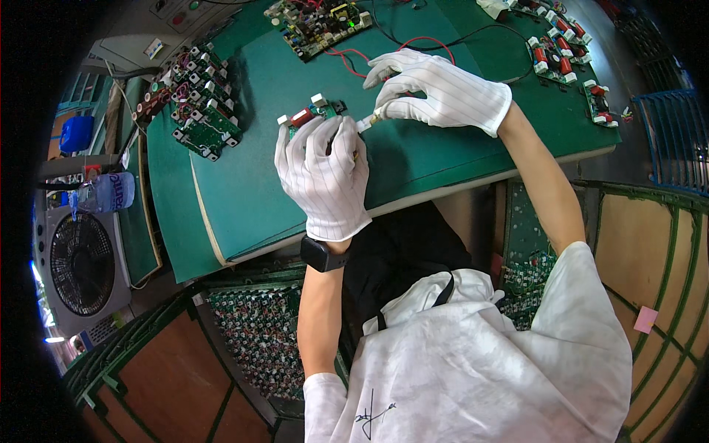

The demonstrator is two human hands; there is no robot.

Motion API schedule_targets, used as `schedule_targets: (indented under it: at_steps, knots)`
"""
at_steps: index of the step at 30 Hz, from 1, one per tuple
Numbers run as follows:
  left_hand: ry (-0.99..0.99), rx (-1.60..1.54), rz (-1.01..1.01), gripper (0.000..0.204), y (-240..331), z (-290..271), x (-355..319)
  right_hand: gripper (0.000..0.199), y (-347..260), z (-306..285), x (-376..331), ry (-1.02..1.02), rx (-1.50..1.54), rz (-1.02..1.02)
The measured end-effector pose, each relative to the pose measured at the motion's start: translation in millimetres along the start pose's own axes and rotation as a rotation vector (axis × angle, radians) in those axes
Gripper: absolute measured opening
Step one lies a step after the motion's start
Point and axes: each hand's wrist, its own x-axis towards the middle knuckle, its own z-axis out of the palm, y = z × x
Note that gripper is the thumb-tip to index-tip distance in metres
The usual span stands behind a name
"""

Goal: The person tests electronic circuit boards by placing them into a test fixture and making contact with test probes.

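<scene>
Both hands wear white striped gloves over a green bench (pixel 443 159). The left hand (pixel 325 173) closes around a small green circuit board (pixel 310 114) with a red part and white blocks, holding it just above the mat. The right hand (pixel 436 88) pinches a small white connector (pixel 367 123) at the board's right edge, red wires (pixel 413 44) trailing behind. A stack of similar boards (pixel 196 100) lies well apart to the left.

Single head cam, fisheye, looking steeply down from close above; left hand (pixel 325 173) and right hand (pixel 436 88) upper-centre, bench edges curving beyond them.
</scene>
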Motion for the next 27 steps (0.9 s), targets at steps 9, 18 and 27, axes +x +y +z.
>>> schedule_targets:
  at_steps: [9,18,27]
  knots:
    - [0.007,-0.015,0.052,0.038,-4,5,-2,0.022,-7,6,1,-0.005,0.076,0.08]
    - [-0.323,-0.102,-0.101,0.067,34,-66,23,0.035,-18,-52,-57,0.318,-0.081,0.254]
    - [-0.637,-1.233,-1.252,0.075,104,-27,28,0.049,-26,-27,-118,0.4,-0.129,0.973]
